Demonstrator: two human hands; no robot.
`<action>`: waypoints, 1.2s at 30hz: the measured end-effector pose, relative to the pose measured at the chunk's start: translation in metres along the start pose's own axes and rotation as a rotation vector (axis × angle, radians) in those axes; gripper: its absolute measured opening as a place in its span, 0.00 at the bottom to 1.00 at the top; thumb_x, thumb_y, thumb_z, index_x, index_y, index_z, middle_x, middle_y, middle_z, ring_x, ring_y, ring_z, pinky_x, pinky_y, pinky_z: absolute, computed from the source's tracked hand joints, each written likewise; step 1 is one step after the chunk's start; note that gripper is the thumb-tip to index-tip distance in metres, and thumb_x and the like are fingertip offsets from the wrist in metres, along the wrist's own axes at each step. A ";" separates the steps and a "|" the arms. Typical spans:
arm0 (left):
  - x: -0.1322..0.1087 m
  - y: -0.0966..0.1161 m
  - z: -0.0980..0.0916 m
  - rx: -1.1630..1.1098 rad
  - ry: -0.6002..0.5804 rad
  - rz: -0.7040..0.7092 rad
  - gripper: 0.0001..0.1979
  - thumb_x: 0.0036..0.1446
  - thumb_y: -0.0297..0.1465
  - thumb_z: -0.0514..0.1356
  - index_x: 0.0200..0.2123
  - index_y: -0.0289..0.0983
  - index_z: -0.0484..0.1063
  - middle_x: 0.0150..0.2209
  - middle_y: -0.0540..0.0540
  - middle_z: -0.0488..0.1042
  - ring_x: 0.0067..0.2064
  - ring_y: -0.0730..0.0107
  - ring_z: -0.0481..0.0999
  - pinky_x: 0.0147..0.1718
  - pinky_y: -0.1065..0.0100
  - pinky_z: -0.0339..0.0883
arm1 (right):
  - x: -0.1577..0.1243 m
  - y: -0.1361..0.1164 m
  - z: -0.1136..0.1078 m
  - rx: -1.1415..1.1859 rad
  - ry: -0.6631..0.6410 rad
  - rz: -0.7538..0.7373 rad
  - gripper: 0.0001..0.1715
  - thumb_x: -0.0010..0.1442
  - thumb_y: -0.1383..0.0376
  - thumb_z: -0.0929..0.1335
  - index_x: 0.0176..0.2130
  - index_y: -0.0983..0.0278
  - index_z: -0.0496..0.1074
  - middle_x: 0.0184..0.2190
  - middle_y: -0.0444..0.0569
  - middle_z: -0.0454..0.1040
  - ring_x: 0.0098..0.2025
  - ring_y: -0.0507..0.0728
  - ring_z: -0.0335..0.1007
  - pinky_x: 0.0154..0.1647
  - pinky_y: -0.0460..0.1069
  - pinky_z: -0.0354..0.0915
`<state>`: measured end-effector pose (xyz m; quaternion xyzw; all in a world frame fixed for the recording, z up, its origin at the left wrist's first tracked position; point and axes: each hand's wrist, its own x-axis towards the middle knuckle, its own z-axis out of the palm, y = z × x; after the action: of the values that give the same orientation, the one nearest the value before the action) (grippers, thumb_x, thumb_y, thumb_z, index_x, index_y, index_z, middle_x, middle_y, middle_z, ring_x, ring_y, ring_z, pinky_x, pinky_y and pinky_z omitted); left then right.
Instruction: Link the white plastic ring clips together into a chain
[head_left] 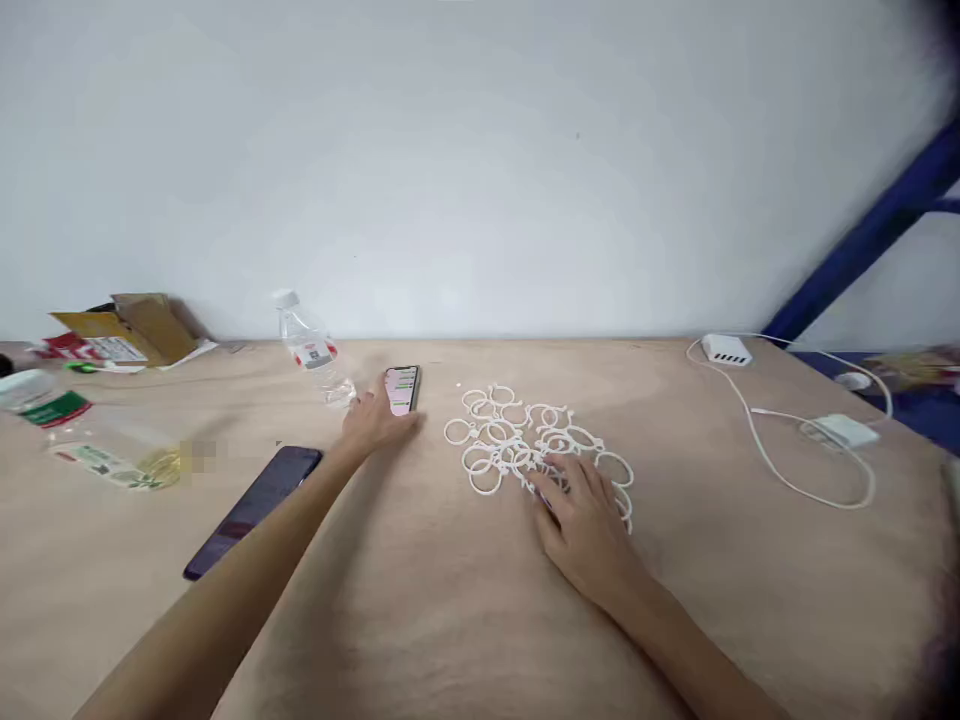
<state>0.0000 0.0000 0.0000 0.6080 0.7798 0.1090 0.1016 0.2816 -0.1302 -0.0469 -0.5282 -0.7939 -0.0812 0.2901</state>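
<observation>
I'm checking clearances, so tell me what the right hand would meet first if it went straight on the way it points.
The white rings, most likely: the right hand points forward-left into their pile and is at or just over the near ones; one view leaves that depth unclear.

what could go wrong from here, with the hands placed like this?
1. Overlapping thin white plastic rings might snag or scatter under the right hand.
2. The left hand is at the small, lit-screen phone; an accidental tap is possible.
3. The left forearm overlaps the large dark phone in view and could perhaps nudge it.
</observation>
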 end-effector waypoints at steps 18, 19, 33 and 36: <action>0.015 -0.037 -0.028 -0.559 -0.288 0.108 0.55 0.39 0.27 0.64 0.67 0.47 0.38 0.63 0.34 0.59 0.59 0.53 0.68 0.54 0.56 0.66 | 0.003 -0.004 -0.004 0.016 -0.049 0.026 0.18 0.59 0.72 0.64 0.48 0.62 0.72 0.48 0.57 0.68 0.52 0.65 0.61 0.51 0.61 0.62; 0.013 -0.038 -0.025 -0.579 -0.280 0.113 0.55 0.39 0.27 0.64 0.67 0.47 0.37 0.64 0.34 0.58 0.59 0.53 0.68 0.53 0.56 0.66 | 0.003 -0.004 -0.004 0.016 -0.049 0.027 0.18 0.59 0.72 0.64 0.48 0.62 0.72 0.48 0.57 0.68 0.52 0.65 0.61 0.51 0.61 0.61; 0.042 -0.014 0.004 -0.363 0.020 -0.089 0.42 0.45 0.38 0.63 0.63 0.40 0.50 0.51 0.37 0.71 0.54 0.46 0.71 0.51 0.51 0.65 | 0.005 -0.005 -0.006 0.001 -0.093 0.037 0.19 0.59 0.71 0.63 0.49 0.62 0.73 0.49 0.58 0.67 0.53 0.65 0.59 0.52 0.60 0.59; 0.049 0.000 0.005 -0.284 0.048 -0.144 0.46 0.41 0.43 0.66 0.62 0.36 0.52 0.55 0.31 0.67 0.60 0.36 0.63 0.53 0.45 0.59 | 0.005 -0.005 -0.007 0.002 -0.113 0.035 0.19 0.59 0.70 0.63 0.49 0.62 0.73 0.50 0.58 0.67 0.53 0.65 0.59 0.53 0.60 0.59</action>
<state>-0.0108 0.0479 -0.0060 0.5275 0.8001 0.2252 0.1757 0.2788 -0.1318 -0.0373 -0.5456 -0.7996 -0.0455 0.2468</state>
